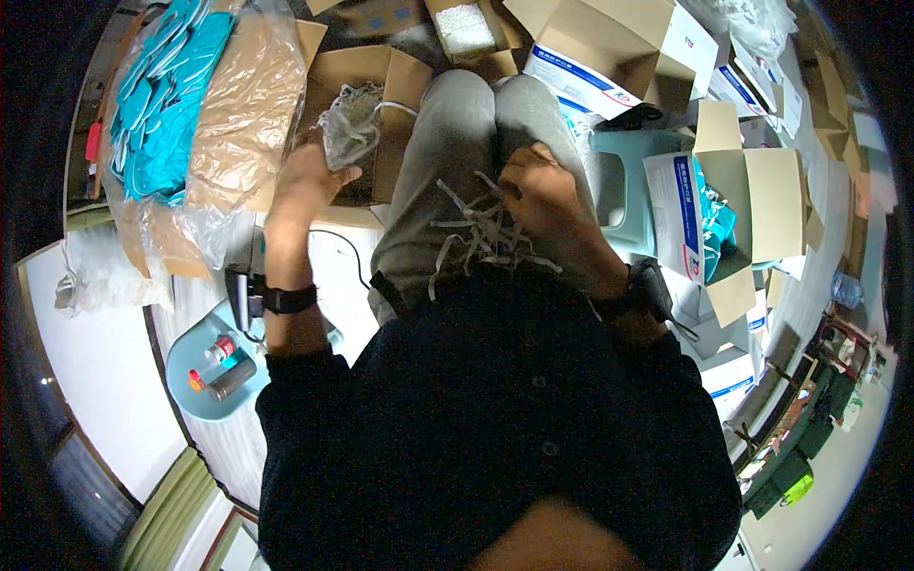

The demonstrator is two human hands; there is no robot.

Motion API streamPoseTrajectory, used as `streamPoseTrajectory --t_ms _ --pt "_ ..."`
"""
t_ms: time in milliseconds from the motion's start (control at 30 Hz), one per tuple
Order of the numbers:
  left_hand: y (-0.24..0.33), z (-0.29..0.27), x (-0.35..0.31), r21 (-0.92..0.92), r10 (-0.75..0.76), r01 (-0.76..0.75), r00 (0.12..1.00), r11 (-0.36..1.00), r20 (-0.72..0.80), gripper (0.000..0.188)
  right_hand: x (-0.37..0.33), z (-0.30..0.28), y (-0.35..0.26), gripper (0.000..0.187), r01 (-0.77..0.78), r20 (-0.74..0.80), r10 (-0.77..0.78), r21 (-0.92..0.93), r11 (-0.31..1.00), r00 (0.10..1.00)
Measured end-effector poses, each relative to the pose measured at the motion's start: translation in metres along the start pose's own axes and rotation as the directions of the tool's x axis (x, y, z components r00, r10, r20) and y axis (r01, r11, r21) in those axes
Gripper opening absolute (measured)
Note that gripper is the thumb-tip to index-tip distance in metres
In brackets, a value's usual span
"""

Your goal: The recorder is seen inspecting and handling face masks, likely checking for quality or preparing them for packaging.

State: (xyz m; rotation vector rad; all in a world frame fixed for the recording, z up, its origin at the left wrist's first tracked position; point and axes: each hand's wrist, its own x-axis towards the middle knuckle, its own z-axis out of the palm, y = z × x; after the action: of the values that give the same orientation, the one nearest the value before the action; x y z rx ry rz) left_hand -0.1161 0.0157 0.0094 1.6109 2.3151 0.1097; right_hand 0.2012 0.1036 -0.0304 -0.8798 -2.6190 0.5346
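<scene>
My left hand [314,183] reaches over the near left edge of an open brown cardboard box [395,86]. Its thumb and fingers close on the lower end of a crumpled clear plastic bag [350,124], which has pale contents. Above my thigh, my right hand [543,187] is curled closed with a thin white strip [484,178] at its fingertips. A loose tangle of more thin white strips [490,233] lies across my lap, just below that hand. Part of the right fingers' grip is hidden by the hand itself.
Flat teal pieces [162,124] lie in a plastic-lined carton at the far left. A pale blue stool [205,404] holds bottles. On the right stand a pale green stool [628,190] and an open carton [681,214] with teal items. More white cartons [581,81] stand beyond my knees.
</scene>
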Motion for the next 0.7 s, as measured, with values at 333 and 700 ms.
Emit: streamPoseTrajectory --t_ms 333,700 --pt "0.116 0.048 -0.016 -0.263 0.395 -0.356 0.912 0.897 0.114 0.029 0.006 -0.027 0.005 0.007 -0.303 0.020 0.347 0.536 0.788 0.937" --pt "0.138 0.068 -0.015 -0.630 0.454 -0.401 0.887 0.665 -0.085 0.019 -0.006 -0.024 0.022 0.005 -0.306 0.120 0.349 0.780 0.546 0.929"
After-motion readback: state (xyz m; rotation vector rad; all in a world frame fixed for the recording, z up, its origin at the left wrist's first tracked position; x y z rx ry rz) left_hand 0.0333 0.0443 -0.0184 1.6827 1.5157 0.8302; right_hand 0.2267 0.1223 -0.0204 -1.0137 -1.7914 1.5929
